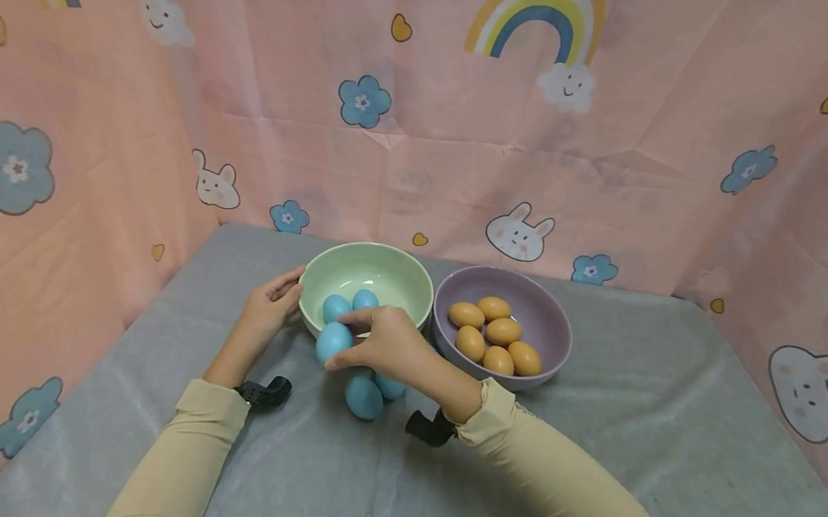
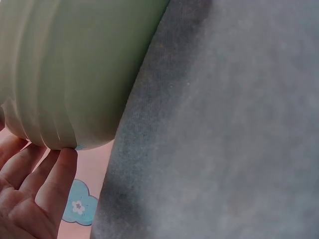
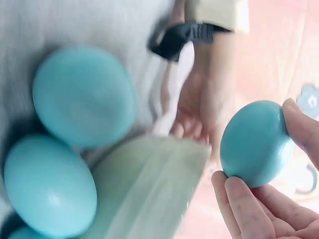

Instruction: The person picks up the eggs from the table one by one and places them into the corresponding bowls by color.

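My right hand [image 1: 389,341] pinches a blue egg [image 1: 334,343] between thumb and fingers, over the near rim of a green bowl [image 1: 402,281]. Close up, the right wrist view shows the held egg [image 3: 256,144] clear of the bowl. Against the bowl's left side rests my left hand [image 1: 268,304]; its fingertips [image 2: 64,162] touch the ridged outer wall in the left wrist view, fingers nearly straight. Inside the bowl lie blue eggs [image 1: 336,308], partly covered by the right hand. More blue eggs [image 1: 364,397] sit on the table beneath that hand, some partly hidden.
Immediately right of the green bowl stands a purple bowl [image 1: 552,334] holding several brown eggs [image 1: 504,331]. A grey cloth [image 1: 656,423] covers the table. Behind and at both sides hangs a pink printed curtain [image 1: 445,183].
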`<state>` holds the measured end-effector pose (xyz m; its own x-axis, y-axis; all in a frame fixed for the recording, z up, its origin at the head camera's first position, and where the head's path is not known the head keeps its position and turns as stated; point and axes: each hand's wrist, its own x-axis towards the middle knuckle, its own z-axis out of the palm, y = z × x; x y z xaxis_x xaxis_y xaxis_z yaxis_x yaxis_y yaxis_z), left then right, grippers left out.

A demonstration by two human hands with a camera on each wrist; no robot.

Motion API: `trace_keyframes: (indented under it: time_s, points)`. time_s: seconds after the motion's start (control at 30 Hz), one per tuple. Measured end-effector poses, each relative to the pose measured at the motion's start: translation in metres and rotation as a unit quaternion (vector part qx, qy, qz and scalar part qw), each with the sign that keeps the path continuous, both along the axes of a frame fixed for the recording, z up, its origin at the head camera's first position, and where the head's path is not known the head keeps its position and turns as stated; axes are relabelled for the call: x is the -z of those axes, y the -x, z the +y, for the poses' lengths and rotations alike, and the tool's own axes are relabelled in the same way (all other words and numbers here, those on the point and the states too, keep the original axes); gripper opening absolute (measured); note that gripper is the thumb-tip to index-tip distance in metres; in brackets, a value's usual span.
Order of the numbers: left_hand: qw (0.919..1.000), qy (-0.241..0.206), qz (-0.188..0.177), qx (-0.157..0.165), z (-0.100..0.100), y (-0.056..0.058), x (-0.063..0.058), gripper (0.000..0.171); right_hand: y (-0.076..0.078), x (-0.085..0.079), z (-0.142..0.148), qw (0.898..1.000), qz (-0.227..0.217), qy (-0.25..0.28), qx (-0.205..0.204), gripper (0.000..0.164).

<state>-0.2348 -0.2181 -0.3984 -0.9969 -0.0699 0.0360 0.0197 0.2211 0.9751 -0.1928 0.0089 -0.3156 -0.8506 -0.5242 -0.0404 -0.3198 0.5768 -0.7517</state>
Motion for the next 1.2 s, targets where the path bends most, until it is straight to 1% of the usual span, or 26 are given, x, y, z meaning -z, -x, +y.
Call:
trace_keyframes:
  time_s: [0.13,0.33,0.57,0.73,0.97,1.13,1.2]
  points:
    - [1.0,-0.003,0.001,-0.002,0.0,0.0,0.0,0.05,0.013,-0.005,0.006,1.0,-0.007,0.016,0.024,0.059]
    - [1.0,-0.005,0.001,-0.002,-0.001,0.002,0.002,0.05,0.028,-0.009,0.012,0.998,0.001,0.04,0.055,0.058]
    - [1.0,0.0,0.002,-0.005,0.0,0.002,0.002,0.05,0.045,-0.003,0.014,0.993,0.01,0.05,0.105,0.059]
    - [1.0,0.003,-0.001,-0.002,0.0,0.0,0.0,0.05,0.058,0.0,0.012,0.989,0.001,0.064,0.136,0.06]
    - [1.0,0.0,0.0,0.0,0.001,0.0,0.0,0.05,0.071,0.001,0.01,0.983,0.019,0.071,0.169,0.052]
    - [1.0,0.002,0.001,-0.002,0.0,0.001,0.001,0.05,0.081,0.005,0.007,0.978,0.008,0.083,0.191,0.051]
    - [1.0,0.002,0.003,-0.002,0.0,0.001,0.002,0.05,0.085,0.008,0.005,0.977,0.005,0.079,0.197,0.051]
